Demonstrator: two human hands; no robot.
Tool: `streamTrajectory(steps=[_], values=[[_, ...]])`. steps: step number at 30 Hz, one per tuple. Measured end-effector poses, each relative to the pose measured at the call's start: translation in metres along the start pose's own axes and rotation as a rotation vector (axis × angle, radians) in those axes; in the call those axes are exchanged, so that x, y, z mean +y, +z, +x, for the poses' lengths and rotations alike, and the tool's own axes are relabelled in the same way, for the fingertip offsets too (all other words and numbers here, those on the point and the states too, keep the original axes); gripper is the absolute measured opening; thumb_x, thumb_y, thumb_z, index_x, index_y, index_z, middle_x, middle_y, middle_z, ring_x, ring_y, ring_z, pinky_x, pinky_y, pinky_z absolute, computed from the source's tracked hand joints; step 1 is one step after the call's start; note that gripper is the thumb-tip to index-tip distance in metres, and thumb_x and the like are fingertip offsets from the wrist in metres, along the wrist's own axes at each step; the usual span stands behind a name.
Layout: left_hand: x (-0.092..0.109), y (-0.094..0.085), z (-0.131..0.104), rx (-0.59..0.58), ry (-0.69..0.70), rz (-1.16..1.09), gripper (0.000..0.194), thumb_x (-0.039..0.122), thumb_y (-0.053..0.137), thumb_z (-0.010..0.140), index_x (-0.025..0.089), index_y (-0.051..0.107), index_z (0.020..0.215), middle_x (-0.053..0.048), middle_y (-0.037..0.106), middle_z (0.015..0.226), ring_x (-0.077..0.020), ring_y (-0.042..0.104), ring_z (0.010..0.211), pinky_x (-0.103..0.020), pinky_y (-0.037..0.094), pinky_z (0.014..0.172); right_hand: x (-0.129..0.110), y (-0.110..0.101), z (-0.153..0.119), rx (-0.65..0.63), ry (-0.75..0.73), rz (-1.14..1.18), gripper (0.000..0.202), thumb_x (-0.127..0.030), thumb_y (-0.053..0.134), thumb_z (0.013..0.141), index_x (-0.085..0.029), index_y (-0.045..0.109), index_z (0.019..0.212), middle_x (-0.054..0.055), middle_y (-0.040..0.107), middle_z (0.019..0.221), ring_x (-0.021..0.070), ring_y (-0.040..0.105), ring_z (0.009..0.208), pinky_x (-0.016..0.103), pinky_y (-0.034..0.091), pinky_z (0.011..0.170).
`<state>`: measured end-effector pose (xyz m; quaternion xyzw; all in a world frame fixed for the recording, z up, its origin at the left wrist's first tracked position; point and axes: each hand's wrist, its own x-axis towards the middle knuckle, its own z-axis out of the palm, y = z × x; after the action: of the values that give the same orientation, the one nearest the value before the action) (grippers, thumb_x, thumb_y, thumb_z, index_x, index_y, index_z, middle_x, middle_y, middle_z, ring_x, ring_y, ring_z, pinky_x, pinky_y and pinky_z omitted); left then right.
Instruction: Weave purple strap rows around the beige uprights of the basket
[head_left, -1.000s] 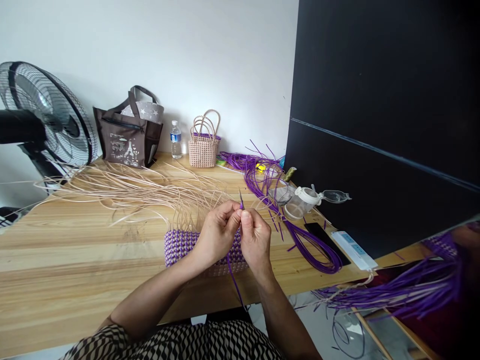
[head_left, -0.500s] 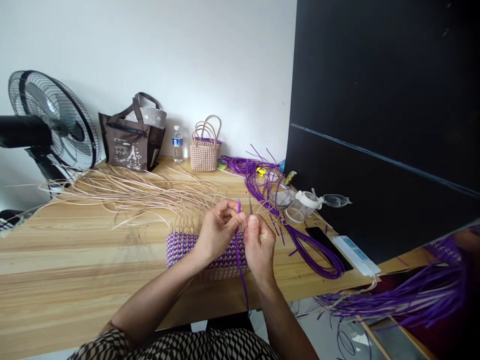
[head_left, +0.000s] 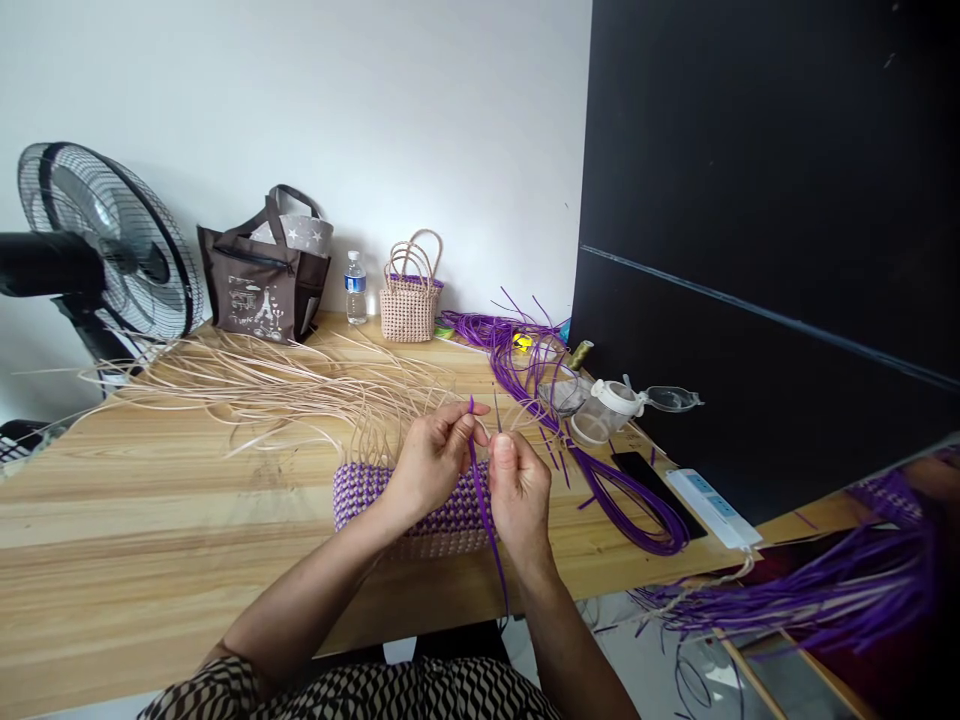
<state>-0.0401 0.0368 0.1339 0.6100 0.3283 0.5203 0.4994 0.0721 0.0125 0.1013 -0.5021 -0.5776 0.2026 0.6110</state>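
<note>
My left hand (head_left: 426, 465) pinches a flat purple strip (head_left: 489, 520) near its upper end; the strip's long end hangs down past the table's front edge. Closed in my right hand (head_left: 520, 495) is a thin, pointed metal tool (head_left: 497, 410), its tip upward; the fist hides the rest of it. The two hands are close together, above a purple-and-beige woven basket piece (head_left: 360, 495) lying on the table. Long beige strands (head_left: 300, 385) run from its far edge toward the back left. My forearms and hands cover part of the weave.
At the back stand a fan (head_left: 112, 240), a brown tote bag (head_left: 255, 290), a water bottle (head_left: 355, 288) and a small woven handbag (head_left: 409, 312). Right of my hands lie a purple strip bundle (head_left: 637, 530), a lidded clear jar (head_left: 600, 415), a dark phone (head_left: 649, 485) and a power strip (head_left: 712, 510).
The purple strip's top has moved slightly left and its hanging end has swung right. My left fingers have shifted on it; the pointed tool has tilted a little left.
</note>
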Motion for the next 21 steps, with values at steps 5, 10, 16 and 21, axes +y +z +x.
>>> streamTrajectory(steps=[5, 10, 16, 21], values=[[0.004, 0.0, 0.0, -0.002, -0.068, -0.152, 0.032, 0.037, 0.063, 0.077, 0.013, 0.055, 0.097, 0.004, 0.055, 0.058, -0.0043, 0.039, 0.043, -0.017, 0.03, 0.043, 0.004, 0.0, 0.0, -0.011, 0.034, 0.047, 0.037, -0.044, 0.04, 0.09, -0.019, 0.041, 0.062, -0.004, 0.036, 0.055, 0.0097, 0.037, 0.055, 0.023, 0.032, 0.052], [-0.003, 0.0, -0.001, 0.029, -0.013, -0.055, 0.022, 0.034, 0.062, 0.078, 0.015, 0.053, 0.085, 0.0, 0.059, 0.063, -0.0094, 0.054, 0.057, -0.019, 0.039, 0.053, 0.008, 0.0, -0.001, 0.0, 0.054, 0.053, 0.038, -0.047, 0.041, 0.089, -0.02, 0.04, 0.062, -0.005, 0.032, 0.054, 0.0094, 0.034, 0.054, 0.023, 0.03, 0.051], [-0.007, -0.001, -0.004, 0.155, 0.102, 0.291, 0.022, 0.033, 0.05, 0.086, 0.016, 0.06, 0.095, -0.002, 0.06, 0.071, -0.01, 0.053, 0.062, -0.021, 0.039, 0.057, 0.01, 0.001, -0.001, 0.003, 0.071, 0.048, 0.037, -0.046, 0.041, 0.089, -0.019, 0.041, 0.063, -0.005, 0.032, 0.055, 0.0093, 0.033, 0.055, 0.023, 0.031, 0.052], [-0.003, 0.0, -0.002, 0.072, 0.045, 0.03, 0.026, 0.038, 0.055, 0.083, 0.012, 0.061, 0.082, 0.002, 0.051, 0.059, -0.0059, 0.039, 0.049, -0.019, 0.031, 0.047, 0.006, 0.001, 0.001, -0.003, 0.035, 0.008, 0.036, -0.043, 0.041, 0.089, -0.019, 0.042, 0.062, -0.004, 0.037, 0.055, 0.01, 0.039, 0.056, 0.023, 0.034, 0.053]])
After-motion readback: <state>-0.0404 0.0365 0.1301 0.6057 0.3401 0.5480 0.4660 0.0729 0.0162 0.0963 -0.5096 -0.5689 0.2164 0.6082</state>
